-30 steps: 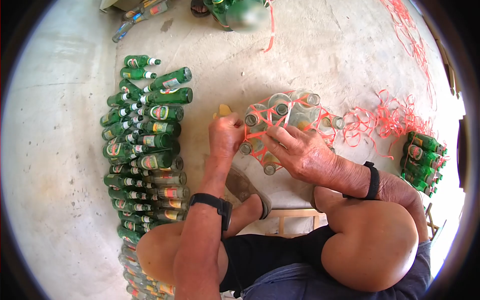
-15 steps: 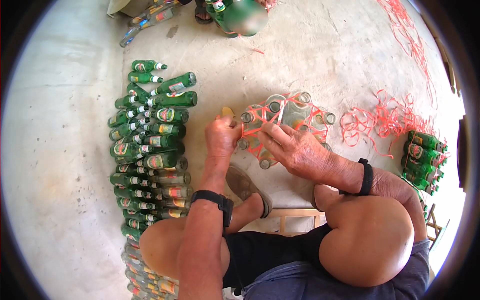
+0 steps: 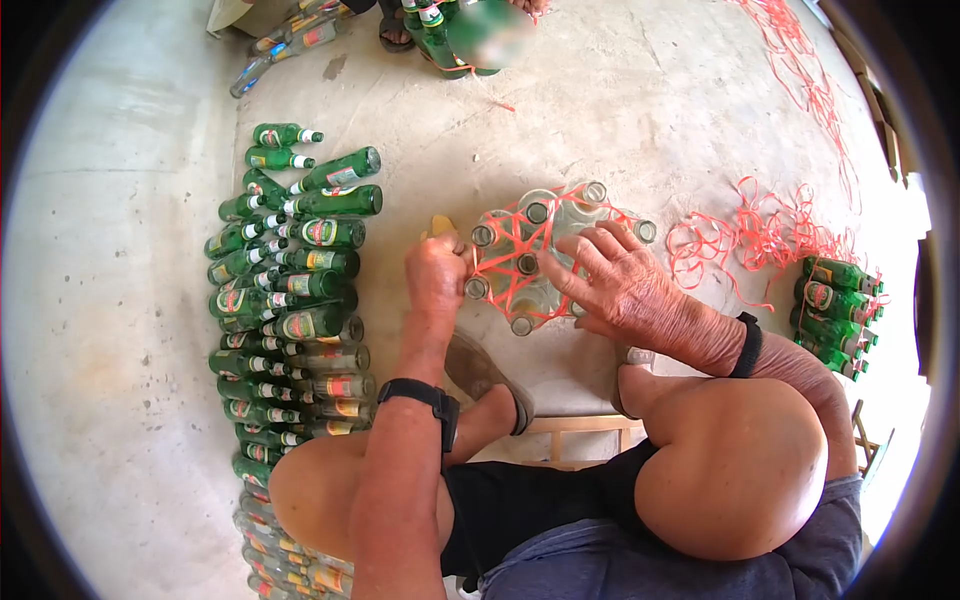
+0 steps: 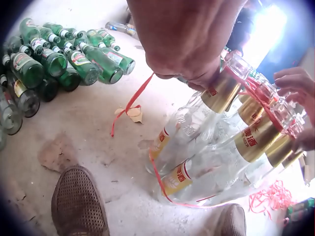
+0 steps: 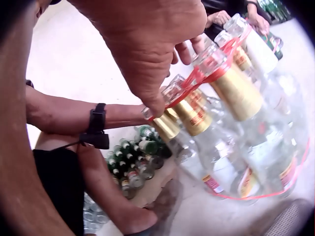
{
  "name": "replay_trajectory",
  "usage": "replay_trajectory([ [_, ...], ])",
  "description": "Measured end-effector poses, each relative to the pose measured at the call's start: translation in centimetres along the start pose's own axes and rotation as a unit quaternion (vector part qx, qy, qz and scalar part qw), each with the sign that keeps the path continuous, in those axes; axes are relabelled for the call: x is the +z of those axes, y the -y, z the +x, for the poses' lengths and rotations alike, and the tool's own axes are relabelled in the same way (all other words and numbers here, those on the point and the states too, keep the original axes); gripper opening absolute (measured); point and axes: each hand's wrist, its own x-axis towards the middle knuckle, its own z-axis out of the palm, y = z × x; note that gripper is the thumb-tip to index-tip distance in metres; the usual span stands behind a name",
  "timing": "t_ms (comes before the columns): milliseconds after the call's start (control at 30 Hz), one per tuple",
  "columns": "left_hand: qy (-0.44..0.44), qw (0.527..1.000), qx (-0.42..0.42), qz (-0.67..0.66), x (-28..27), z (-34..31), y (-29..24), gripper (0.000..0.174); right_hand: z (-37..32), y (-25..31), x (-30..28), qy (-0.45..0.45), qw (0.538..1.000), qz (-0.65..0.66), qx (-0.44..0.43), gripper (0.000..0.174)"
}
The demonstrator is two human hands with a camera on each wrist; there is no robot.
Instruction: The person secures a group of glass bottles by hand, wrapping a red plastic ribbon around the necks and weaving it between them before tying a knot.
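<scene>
Clear glass bottles [image 3: 545, 295] with gold neck foil [image 4: 256, 140] stand upright in a round bundle. Red plastic strap [image 3: 510, 272] criss-crosses between their necks, and a lower loop of it circles their bodies in both wrist views. My left hand [image 3: 437, 275] is closed at the bundle's left edge, gripping the strap; a loose strap tail [image 4: 132, 103] hangs below it in the left wrist view. Over the right-hand necks is my right hand [image 3: 632, 285], its fingers spread and loosely bent, fingertips close to the bottle tops.
Green bottles [image 3: 335, 232] lie in a long stack on the left. Tangled red strap [image 3: 735, 245] is on the floor at right, beside bundled green bottles [image 3: 835, 310]. Ahead, another person's foot [image 3: 396, 35] is near more green bottles [image 3: 437, 40]. A yellowish scrap [image 4: 133, 114] lies near the bundle.
My right hand has let go of the strap near the middle of the bundle and moved slightly right, fingers spreading. My left hand keeps its grip at the left edge.
</scene>
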Motion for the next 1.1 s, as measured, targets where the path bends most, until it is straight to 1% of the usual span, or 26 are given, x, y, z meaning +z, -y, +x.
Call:
replay_trajectory([
  [33, -0.006, 1.0, 0.017, 0.007, 0.1, 0.0, 0.0, 0.03, -0.3, -0.1, 0.5, -0.019, 1.0, -0.009, -0.007, 0.059],
  [100, 0.011, 0.998, -0.037, -0.042, 0.1, -0.3, -0.1, 0.032, -0.6, -0.4, 1.2, -0.057, 0.998, -0.025, -0.023, 0.053],
  [133, 0.02, 0.996, -0.064, -0.066, 0.0, -0.3, -0.2, 0.033, -0.6, -0.4, 1.4, -0.064, 0.997, -0.016, -0.037, 0.047],
  [200, 0.0, 0.999, -0.026, -0.024, 0.1, -0.3, -0.1, 0.034, -0.6, -0.5, 1.5, -0.076, 0.995, 0.001, -0.063, 0.035],
  [233, -0.01, 1.0, -0.007, -0.003, 0.2, -0.3, 0.1, 0.035, -0.5, -0.7, 1.4, -0.06, 0.995, 0.013, -0.074, 0.029],
  [300, -0.011, 1.0, -0.003, 0.008, 0.2, -0.4, 0.4, 0.036, -0.2, -1.2, 1.0, -0.029, 0.995, 0.036, -0.093, 0.017],
  [333, -0.011, 1.0, -0.001, 0.013, 0.3, -0.3, 0.5, 0.037, -0.1, -1.5, 1.0, -0.012, 0.994, 0.044, -0.102, 0.016],
  [433, -0.021, 0.999, 0.009, 0.026, 0.3, -0.5, 0.5, 0.038, 0.4, -2.3, 1.1, 0.041, 0.987, 0.064, -0.139, 0.015],
  [533, 0.024, 0.999, -0.036, 0.023, -0.3, -1.1, -0.2, 0.025, 1.2, -3.5, 0.4, 0.086, 0.977, 0.065, -0.183, 0.016],
  [633, 0.0, 1.0, 0.017, 0.005, 0.1, -2.1, -0.1, 0.024, 1.7, -4.2, -0.7, 0.113, 0.969, 0.046, -0.215, 0.014],
  [733, 0.012, 1.0, 0.017, 0.002, 0.4, -3.0, -0.5, 0.025, 2.5, -5.3, -1.7, 0.132, 0.958, 0.021, -0.252, 0.014],
  [800, 0.012, 1.0, -0.02, -0.001, 0.7, -3.8, -1.6, 0.027, 3.1, -6.1, -1.9, 0.149, 0.949, 0.016, -0.276, 0.014],
  [833, 0.013, 0.999, -0.038, -0.002, 0.6, -3.9, -2.0, 0.028, 3.2, -6.3, -1.9, 0.155, 0.949, 0.027, -0.273, 0.013],
  [933, 0.007, 0.999, -0.032, 0.011, 0.2, -4.0, -1.9, 0.029, 3.1, -6.1, -2.1, 0.148, 0.956, 0.042, -0.252, 0.015],
  [1033, -0.027, 0.997, -0.049, -0.044, -1.4, -3.2, -1.5, 0.03, 2.3, -5.1, -2.0, 0.138, 0.965, 0.032, -0.221, 0.015],
  [1100, -0.028, 0.997, -0.053, -0.044, -2.2, -2.9, -1.8, 0.03, 1.8, -4.6, -1.9, 0.132, 0.968, 0.035, -0.209, 0.015],
])
